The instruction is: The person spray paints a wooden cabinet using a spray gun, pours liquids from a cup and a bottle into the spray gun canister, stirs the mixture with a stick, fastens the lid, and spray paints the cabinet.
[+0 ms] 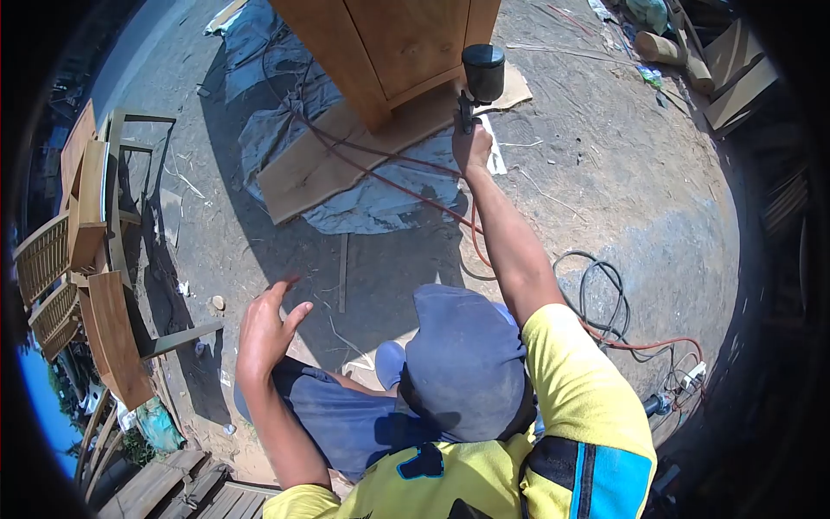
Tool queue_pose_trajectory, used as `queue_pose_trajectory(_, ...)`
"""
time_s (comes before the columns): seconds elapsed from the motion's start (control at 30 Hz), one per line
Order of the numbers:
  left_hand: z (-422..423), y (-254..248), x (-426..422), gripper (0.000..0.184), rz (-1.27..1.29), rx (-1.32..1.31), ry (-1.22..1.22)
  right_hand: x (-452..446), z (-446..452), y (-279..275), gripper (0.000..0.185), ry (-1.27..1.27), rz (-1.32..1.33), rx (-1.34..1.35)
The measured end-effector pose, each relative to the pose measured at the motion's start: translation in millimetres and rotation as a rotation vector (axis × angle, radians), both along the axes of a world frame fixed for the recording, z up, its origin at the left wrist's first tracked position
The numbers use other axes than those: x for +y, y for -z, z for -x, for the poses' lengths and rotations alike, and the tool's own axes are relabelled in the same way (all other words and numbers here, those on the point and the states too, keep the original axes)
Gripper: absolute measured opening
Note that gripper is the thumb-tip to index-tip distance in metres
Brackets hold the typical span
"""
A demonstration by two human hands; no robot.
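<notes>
My right hand [472, 149] is stretched forward and wrapped round the grip of a spray gun [484, 76] with a dark cup on top. The spray gun is beside the lower right part of a brown wooden cabinet [406, 48], whose top is cut off by the view. Under the cabinet lies a wooden board [298, 177] on a crumpled grey-blue sheet [363, 212]. A red hose [389, 182] runs across the board and past my right forearm. With thumb and fingers apart, my left hand [266, 330] holds nothing and hangs over the ground near my knee.
Wooden furniture parts [112, 329] and slatted pieces [52, 259] stand at the left. A coiled dark cable [609, 294] lies right of me, near a power strip [693, 375]. Logs and boards [735, 69] are piled at the upper right. Planks [156, 484] lie at lower left.
</notes>
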State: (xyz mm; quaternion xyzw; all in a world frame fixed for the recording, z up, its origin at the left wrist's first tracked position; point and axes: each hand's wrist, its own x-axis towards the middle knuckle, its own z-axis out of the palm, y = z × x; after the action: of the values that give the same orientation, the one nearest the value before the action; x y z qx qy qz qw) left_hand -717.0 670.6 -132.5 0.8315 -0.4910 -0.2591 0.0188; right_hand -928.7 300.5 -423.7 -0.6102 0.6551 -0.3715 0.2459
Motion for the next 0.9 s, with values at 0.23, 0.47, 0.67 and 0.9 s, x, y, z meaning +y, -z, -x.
queue_pose_trajectory(0.23,19.4,-8.1,-10.9,0.049,-0.035,-0.056,-0.057,-5.5,27.4,29.3,0.057,-0.107,-0.173,-0.142)
queue_pose_trajectory(0.47,25.2,0.3,-21.3,0.051,-0.099,-0.022,-0.078,14.2,12.6,23.0,0.057,-0.296,-0.464,-0.520)
queue_pose_trajectory(0.67,21.3,15.1,-12.8,0.050,-0.164,-0.022,-0.109,4.7,-0.7,51.8,0.061,-0.235,-0.349,-0.337)
queue_pose_trajectory(0.9,28.1,23.6,-15.0,0.049,-0.260,-0.026,-0.147,-16.8,-7.5,32.6,0.062,-0.254,-0.358,-0.571)
